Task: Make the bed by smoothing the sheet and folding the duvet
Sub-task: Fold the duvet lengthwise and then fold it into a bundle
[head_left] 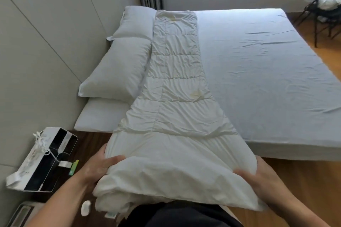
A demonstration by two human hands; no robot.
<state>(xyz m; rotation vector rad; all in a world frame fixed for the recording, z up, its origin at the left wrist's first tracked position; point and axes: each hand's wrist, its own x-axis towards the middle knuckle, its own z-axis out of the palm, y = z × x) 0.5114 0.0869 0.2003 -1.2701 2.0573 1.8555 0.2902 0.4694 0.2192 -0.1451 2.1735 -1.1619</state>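
Holding the near end of the folded duvet (175, 97) in both hands.
On either side the left hand (97, 166) and the right hand (262, 175) grip the white strip, which stretches across the creased sheet (267, 72), just beside the pillows (118, 68).

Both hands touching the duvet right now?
Touching. The head view shows the left hand and right hand gripping the near end of the duvet, thumbs pressed on top of the fabric.
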